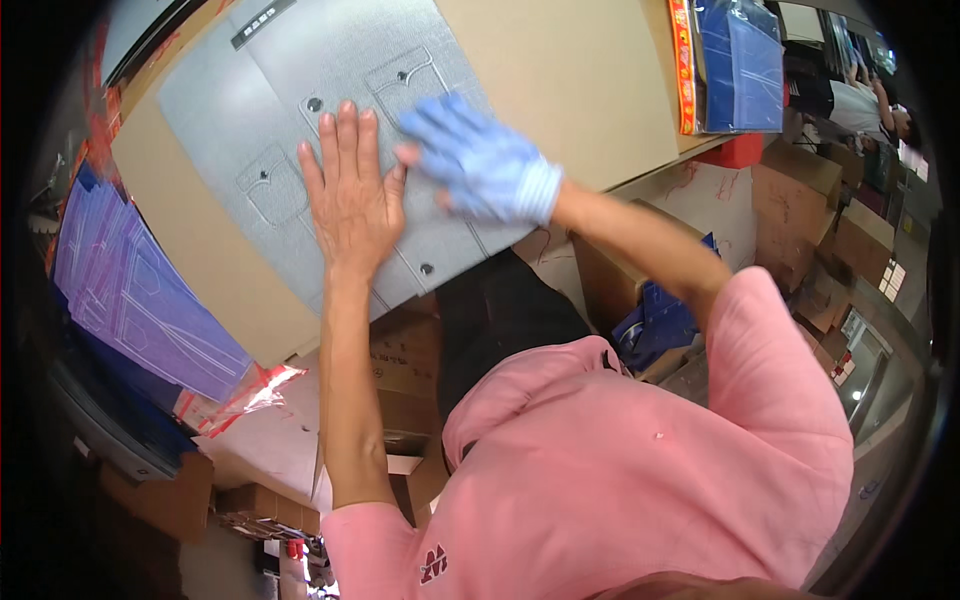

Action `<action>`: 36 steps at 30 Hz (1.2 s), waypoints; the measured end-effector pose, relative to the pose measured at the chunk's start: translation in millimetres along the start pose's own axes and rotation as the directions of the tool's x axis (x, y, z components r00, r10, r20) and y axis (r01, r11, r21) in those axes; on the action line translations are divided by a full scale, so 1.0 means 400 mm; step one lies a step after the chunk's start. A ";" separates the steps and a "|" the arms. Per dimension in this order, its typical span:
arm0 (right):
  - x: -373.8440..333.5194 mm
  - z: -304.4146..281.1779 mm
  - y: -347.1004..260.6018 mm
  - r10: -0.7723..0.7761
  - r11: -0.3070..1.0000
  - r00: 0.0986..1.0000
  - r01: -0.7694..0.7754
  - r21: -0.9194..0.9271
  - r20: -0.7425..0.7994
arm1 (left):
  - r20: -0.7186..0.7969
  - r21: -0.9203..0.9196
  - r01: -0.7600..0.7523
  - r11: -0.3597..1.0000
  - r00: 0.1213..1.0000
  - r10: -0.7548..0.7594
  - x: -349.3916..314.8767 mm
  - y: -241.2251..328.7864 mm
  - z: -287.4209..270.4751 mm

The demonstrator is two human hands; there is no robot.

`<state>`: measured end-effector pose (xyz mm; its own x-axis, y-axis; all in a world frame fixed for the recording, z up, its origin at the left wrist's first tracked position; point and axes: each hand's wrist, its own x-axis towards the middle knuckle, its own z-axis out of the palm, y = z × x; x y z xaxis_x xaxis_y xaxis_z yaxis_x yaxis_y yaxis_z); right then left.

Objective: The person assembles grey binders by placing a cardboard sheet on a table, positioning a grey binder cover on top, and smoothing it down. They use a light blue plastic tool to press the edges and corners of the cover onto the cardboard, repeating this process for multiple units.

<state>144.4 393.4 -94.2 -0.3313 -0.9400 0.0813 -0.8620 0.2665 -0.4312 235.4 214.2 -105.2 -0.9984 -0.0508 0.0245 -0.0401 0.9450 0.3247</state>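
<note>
On the tan board, what's up w/ the gray sheet?

It's down flat, print side up. That part looks done. Its top end is cut off from view, so idk abt that.

And the hands?

L hand is bare, flat on the sheet, fingers a bit apart, holding nothing I can see. R hand has a blue glove on, fingers out, nothing seen in it. It's blurry, so can't tell if it's touching.

So, all done?

Prob not: both hands are at the sheet, so I'd say abt midway.
</note>
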 end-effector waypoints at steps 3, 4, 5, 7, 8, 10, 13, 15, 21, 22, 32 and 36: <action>-0.179 0.017 -0.127 -0.008 0.992 0.989 -0.011 0.125 0.147 | -0.029 0.011 -0.015 1.000 0.999 0.015 0.000 0.007 -0.013; -0.218 0.029 -0.147 0.031 0.987 0.985 -0.058 0.153 0.171 | -0.040 0.011 -0.033 0.999 0.999 0.034 0.012 0.006 -0.013; -0.223 0.030 -0.146 0.059 0.981 0.982 -0.091 0.172 0.179 | -0.030 0.006 -0.038 0.999 0.999 0.038 0.016 0.008 -0.013; -0.209 0.018 -0.147 0.109 0.973 0.973 -0.147 0.180 0.203 | -0.028 0.005 -0.038 0.999 0.999 0.038 0.015 0.012 -0.006; -0.190 0.008 -0.139 0.131 0.969 0.965 -0.173 0.174 0.228 | -0.021 0.002 -0.036 0.999 0.999 0.036 0.019 0.009 -0.010; -0.095 -0.014 -0.087 0.241 0.969 0.957 -0.247 0.022 0.161 | -0.024 0.007 -0.020 1.000 1.000 0.020 0.015 0.009 -0.020; 0.062 -0.038 0.040 0.153 0.980 0.984 -0.162 -0.113 -0.088 | -0.004 -0.003 -0.017 1.000 1.000 0.017 0.017 0.011 -0.025; 0.169 -0.026 0.129 0.127 0.964 0.982 -0.155 -0.214 -0.138 | 0.022 -0.012 -0.005 1.000 1.000 0.005 0.005 0.013 -0.023; 0.400 -0.050 0.333 0.103 0.976 0.973 -0.139 -0.167 -0.209 | 0.050 -0.042 0.012 0.999 0.999 -0.010 0.001 0.015 -0.024; 0.422 -0.071 0.346 0.133 0.983 0.978 -0.150 -0.101 -0.159 | 0.042 -0.047 0.019 0.999 0.999 -0.017 -0.002 0.015 -0.023; 0.119 -0.036 0.077 0.135 0.952 0.990 -0.120 -0.281 0.033 | -0.043 -0.090 0.037 0.995 0.998 -0.041 -0.002 0.009 -0.021; -0.180 -0.060 -0.109 0.027 0.994 0.937 -0.063 0.090 0.349 | -0.105 -0.045 0.095 0.994 0.990 -0.099 -0.011 0.045 -0.011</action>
<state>196.7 454.7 -59.8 -0.2000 -0.9476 -0.2489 -0.8014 0.3044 -0.5149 239.4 230.1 -95.4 -0.9798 -0.1776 0.0914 -0.1325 0.9204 0.3679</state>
